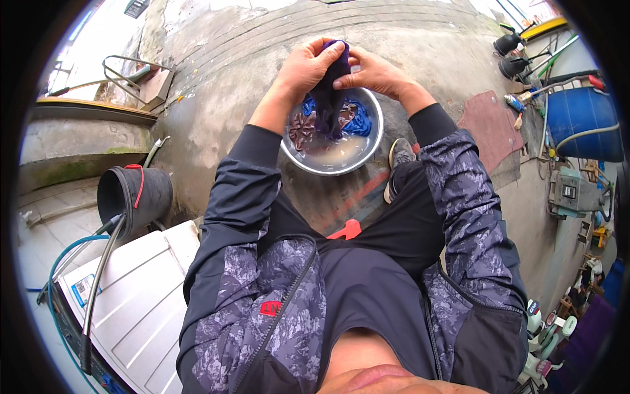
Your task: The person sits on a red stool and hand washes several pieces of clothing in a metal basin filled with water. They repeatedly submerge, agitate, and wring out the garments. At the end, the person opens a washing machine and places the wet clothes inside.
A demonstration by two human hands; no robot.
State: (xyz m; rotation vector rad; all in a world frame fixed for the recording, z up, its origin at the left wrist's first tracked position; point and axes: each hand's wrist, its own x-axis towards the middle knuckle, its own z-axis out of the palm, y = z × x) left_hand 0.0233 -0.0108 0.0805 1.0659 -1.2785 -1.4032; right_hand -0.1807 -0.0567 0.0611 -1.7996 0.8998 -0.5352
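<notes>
A dark purple cloth (pixel 329 93), wet-looking and bunched lengthwise, hangs from both hands above a metal basin (pixel 376 143). My left hand (pixel 307 64) pinches its upper end between thumb and fingers. On the other side, my right hand (pixel 366 74) grips the same cloth a little lower, thumb in front. The cloth's lower end hangs down over the basin; whether it touches the water cannot be told. Murky water (pixel 339 151) in the basin holds a blue cloth (pixel 359 121) at the right and a brown cloth (pixel 301 130) at the left.
A black bucket (pixel 155 197) with a red handle lies tipped at the left, beside a white ribbed panel (pixel 133 305) and a bent metal tube (pixel 101 280). At the right are a blue barrel (pixel 583 123), a reddish mat (pixel 489 130) and a spray can (pixel 514 102).
</notes>
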